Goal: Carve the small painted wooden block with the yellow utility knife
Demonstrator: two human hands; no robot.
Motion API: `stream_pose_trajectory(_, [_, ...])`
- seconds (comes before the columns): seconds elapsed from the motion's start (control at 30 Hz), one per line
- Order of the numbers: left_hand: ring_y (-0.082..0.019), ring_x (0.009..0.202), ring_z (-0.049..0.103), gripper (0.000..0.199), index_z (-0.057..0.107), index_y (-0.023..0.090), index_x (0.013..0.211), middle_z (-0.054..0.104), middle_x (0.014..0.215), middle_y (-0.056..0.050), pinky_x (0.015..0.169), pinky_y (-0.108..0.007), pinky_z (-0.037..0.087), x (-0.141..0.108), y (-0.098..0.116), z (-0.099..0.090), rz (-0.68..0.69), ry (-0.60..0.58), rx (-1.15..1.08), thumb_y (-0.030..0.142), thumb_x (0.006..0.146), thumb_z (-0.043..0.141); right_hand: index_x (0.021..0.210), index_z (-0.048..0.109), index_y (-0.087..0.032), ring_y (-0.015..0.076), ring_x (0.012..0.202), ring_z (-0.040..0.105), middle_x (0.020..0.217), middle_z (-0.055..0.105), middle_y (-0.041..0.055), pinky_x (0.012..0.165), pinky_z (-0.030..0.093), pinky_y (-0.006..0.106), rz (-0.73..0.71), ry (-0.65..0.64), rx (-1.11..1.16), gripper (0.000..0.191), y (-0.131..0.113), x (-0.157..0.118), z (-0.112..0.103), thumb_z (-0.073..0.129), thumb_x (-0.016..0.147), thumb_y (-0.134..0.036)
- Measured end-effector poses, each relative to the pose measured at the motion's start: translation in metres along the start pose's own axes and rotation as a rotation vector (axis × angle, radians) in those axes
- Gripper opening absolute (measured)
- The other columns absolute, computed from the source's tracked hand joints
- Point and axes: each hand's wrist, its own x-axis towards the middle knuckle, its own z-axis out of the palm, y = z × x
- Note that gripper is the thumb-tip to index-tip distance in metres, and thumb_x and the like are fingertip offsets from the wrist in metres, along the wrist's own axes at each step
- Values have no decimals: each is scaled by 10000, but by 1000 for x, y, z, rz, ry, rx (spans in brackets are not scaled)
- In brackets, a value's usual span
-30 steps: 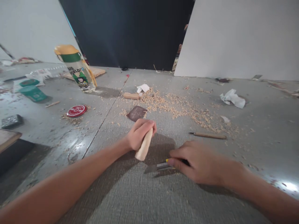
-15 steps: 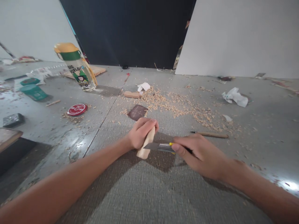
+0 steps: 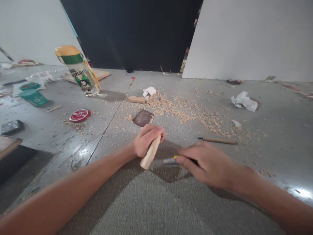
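Shows bare left hand (image 3: 148,142) and bare right hand (image 3: 207,161), slightly blurred on the right; runs back to bare, smooth forearms (image 3: 80,189), slim at the wrists (image 3: 132,149), thicker toward the lower edges of view

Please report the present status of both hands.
Left hand gripping wooden piece. Right hand holding utility knife, blade blurred, contact unclear. Wood-handled carving tool lying farther off.

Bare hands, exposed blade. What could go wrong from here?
1. Cut: the knife has its blade close to the wood piece's near end; a slip up the wood could nick the bare left grip.
2. Knock: the wooden-handled tool lies just beyond the right grip, so a wide stroke might bump it.
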Motion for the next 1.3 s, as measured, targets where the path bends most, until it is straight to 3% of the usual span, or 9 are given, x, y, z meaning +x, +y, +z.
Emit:
stream_pose_trajectory(0.17, [-117,456,382,452,442,195,541,418,447,17,495,-272,318,0,-2,-2,-2,27,-27,381,939,339,677,583,-201,148,572,536,612,625,25,558,260,308,-5,-107,20,432,6,-5,-6,397,1000,-418])
stream_pose_trajectory(0.37, [-115,482,394,444,456,192,561,448,471,17,520,-266,336,2,1,1,-15,62,85,359,949,317,665,449,-205,118,522,422,567,508,-24,558,261,302,42,40,152,447,-2,3,-8,310,1024,-433])
stream_pose_trajectory(0.67, [-109,515,398,423,462,181,587,441,516,25,532,-264,325,3,-5,1,-8,59,168,316,960,317,703,503,-206,127,547,437,587,513,-22,557,247,301,73,80,149,418,-12,6,-3,324,1020,-410])
stream_pose_trajectory(0.9, [-107,510,373,405,440,184,578,410,506,31,530,-263,319,2,0,2,-31,27,115,311,946,329,675,528,-200,130,537,451,584,565,-5,556,251,302,97,15,130,434,-15,6,-2,338,1010,-400])
stream_pose_trajectory(1.2, [-107,455,363,439,468,190,564,409,454,32,479,-267,300,2,-3,2,-73,24,-44,391,940,360,698,603,-204,154,600,541,642,640,27,571,261,307,20,-140,15,410,-9,-4,-5,415,992,-419])
stream_pose_trajectory(1.3, [-110,475,372,425,465,189,561,424,467,26,495,-265,306,3,-1,3,-82,32,-10,371,931,361,699,555,-201,144,602,529,635,614,11,575,262,304,4,-106,59,437,-7,-3,-3,354,1017,-426])
